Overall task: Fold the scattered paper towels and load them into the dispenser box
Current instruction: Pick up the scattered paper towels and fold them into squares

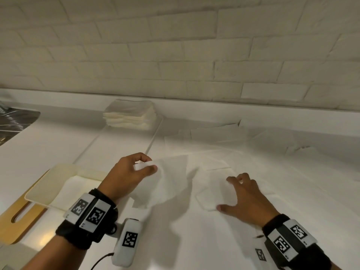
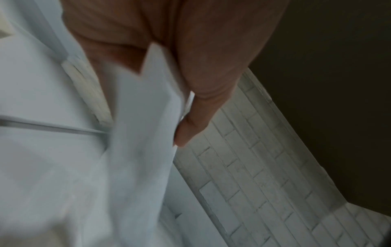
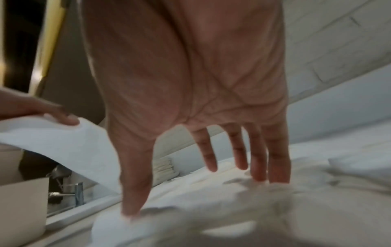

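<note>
We found the left hand (image 1: pixel 127 172) raised a little above the tabletop (image 1: pixel 204 240), its grip closed on a paper towel (image 1: pixel 165 182): thumb and fingers pinched the sheet's upper corner, and the rest of it hung down to the surface in a loose curve. In the left wrist view the same towel (image 2: pixel 143 133) ran between the thumb and the fingers (image 2: pixel 190 127), though that picture was blurred. The right hand (image 1: pixel 245 197) had its grip open, fingers spread and straight, with the fingertips pressing on a folded towel (image 1: pixel 214 191) that lay flat on the tabletop just right of the hanging sheet. The right wrist view showed the thumb and two fingertips (image 3: pixel 277 167) touching that white paper. The dispenser box (image 1: pixel 44 188), cream-coloured and open at the top, stood at the near left beside the left wrist, with white paper visible inside it. A wooden board (image 1: pixel 17 221) with a slot handle lay partly under the box. More loose towels (image 1: pixel 224 137) were scattered toward the back right, and a neat stack of folded towels (image 1: pixel 130 117) sat against the white brick wall (image 1: pixel 175 45).
</note>
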Available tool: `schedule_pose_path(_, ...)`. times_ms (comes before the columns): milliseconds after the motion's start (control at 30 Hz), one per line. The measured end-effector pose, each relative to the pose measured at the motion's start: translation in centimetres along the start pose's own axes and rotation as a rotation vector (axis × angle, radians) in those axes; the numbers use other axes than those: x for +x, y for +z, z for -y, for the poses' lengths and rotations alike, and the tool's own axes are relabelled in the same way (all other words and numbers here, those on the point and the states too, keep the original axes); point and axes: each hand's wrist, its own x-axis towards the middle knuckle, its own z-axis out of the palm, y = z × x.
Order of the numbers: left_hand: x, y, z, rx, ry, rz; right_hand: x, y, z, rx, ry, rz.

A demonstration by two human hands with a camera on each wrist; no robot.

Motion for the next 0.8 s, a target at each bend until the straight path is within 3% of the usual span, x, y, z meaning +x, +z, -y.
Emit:
schedule_pose_path(233,-1.0,2.5,1.5,0.027,-0.047,0.005,0.7,-0.1,-0.7,-0.058,0.034,0.046)
schedule_pose_path(433,-2.1,3.3,3.0,-0.018,-0.120,0.008,-0.3,-1.5,0.0,-0.212,-0.130,-0.031)
schedule_pose_path(533,-2.6,3.3,3.0,-0.028,-0.114,0.028,-1.0,-2.7,0.5,0.133,-0.226,-0.116)
schedule_pose_path(633,-2.8,3.5,2.4,-0.053,-0.110,0.055,-2.3,-4.5,1.6,0.539,-0.318,-0.076)
schedule_pose_path(800,-3.1,4.5,-0.1,-0.080,-0.026,0.126,-4.0,-5.7,2.8,0.871,-0.415,-0.016)
